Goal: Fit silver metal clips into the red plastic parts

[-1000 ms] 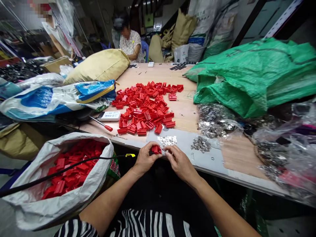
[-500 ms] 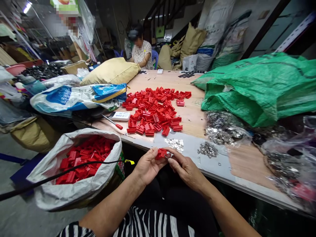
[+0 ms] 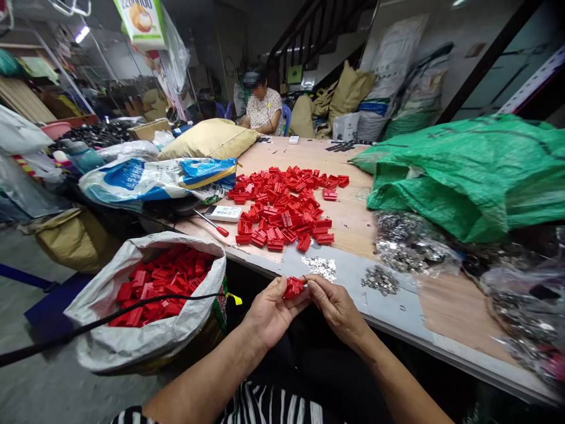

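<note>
My left hand (image 3: pixel 269 315) holds a red plastic part (image 3: pixel 293 288) between thumb and fingers, just in front of the table's near edge. My right hand (image 3: pixel 333 306) is closed in a pinch at the right side of that part; what its fingertips grip is too small to make out. Beyond my hands, small silvery metal pieces (image 3: pixel 319 268) lie on a grey sheet (image 3: pixel 344 282), with a second pile of darker metal pieces (image 3: pixel 380 280) to the right. A large heap of red parts (image 3: pixel 285 206) covers the middle of the table.
At left stands a white sack (image 3: pixel 88 330) of red parts, crossed by a black cable (image 3: pixel 132 307). A screwdriver (image 3: pixel 216 225) lies beside a white box (image 3: pixel 223 213). Green sacking (image 3: pixel 468 171) and bagged metal pieces (image 3: pixel 406 241) lie at right. A person (image 3: pixel 263 109) sits across the table.
The view has shifted, so the scene sits slightly lower and further right. My right fingers have drawn together into a pinch beside the red part. The standing person at upper left is now mostly hidden.
</note>
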{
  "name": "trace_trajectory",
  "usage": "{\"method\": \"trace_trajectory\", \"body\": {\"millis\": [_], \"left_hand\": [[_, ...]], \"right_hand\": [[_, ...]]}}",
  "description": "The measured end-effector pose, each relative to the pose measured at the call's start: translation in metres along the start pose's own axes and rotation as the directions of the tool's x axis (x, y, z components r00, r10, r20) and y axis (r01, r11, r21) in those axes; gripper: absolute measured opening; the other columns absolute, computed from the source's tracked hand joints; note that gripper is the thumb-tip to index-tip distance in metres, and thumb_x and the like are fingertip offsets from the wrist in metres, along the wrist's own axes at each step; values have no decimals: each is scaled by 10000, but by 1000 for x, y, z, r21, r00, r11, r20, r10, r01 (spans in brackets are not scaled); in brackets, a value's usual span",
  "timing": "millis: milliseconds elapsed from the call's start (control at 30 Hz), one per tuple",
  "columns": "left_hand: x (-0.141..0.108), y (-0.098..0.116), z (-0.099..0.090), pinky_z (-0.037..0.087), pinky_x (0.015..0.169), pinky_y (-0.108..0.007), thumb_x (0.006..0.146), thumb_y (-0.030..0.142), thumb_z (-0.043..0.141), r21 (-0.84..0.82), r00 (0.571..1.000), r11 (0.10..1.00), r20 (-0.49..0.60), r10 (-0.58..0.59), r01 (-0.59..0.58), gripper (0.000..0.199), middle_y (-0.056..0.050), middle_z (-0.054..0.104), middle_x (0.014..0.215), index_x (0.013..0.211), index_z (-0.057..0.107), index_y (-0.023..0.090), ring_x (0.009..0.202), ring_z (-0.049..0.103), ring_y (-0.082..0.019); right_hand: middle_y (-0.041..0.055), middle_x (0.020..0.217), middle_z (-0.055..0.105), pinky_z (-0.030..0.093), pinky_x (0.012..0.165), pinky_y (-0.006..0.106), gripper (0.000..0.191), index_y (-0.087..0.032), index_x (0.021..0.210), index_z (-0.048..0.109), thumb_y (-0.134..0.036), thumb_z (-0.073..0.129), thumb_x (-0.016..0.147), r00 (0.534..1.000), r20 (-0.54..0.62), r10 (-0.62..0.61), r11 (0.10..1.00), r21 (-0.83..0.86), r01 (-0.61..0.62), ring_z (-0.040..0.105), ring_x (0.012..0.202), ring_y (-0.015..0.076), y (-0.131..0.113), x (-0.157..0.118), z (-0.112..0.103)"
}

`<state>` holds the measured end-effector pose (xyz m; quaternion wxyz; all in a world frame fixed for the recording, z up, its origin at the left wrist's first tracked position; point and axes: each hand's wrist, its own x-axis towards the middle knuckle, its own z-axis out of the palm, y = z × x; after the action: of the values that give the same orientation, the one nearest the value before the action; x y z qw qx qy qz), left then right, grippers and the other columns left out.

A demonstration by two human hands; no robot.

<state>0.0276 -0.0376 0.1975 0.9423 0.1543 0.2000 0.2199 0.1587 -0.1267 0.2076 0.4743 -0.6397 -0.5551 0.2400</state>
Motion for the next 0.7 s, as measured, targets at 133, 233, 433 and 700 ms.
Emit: {"method": "trace_trajectory", "body": {"millis": [133,233,433,700], "left_hand": [[-2,-1,-4,506,783,-273,825,245,666,13,999,999,-4,37,-37,156,-20,671,794,762,559,150,760,655,-128],[-6,1,-7,493,742,-258,814,271,680,-19,999,999,-15,34,-34,146,-3,656,817,846,576,174,732,625,-109],[-12,1,-26,469,854,-383,843,584,521,-38,999,999,-47,-13,11,544,-109,630,1109,1214,524,187,971,620,-230],[-15,-5,-49,462,773,-354,851,476,560,-68,980,997,-197,-40,27,419,-93,654,960,1117,547,153,803,638,-206]], "right_hand": [[-27,721,593,421,572,223,236,-218,1044,594,-399,568,895,999,13,47,997,-57,-46,515,603,128,1,-2,6],[-43,665,524,366,514,216,178,-208,931,582,-362,621,852,1000,-7,8,998,-59,-9,431,548,109,-1,3,11],[-57,645,490,363,510,212,175,-218,930,536,-368,598,865,974,-222,-32,998,50,44,435,536,106,-28,49,45],[46,1099,659,485,824,312,420,-241,1231,535,-217,632,823,975,116,-191,976,-83,201,620,932,193,-32,104,95]]}}
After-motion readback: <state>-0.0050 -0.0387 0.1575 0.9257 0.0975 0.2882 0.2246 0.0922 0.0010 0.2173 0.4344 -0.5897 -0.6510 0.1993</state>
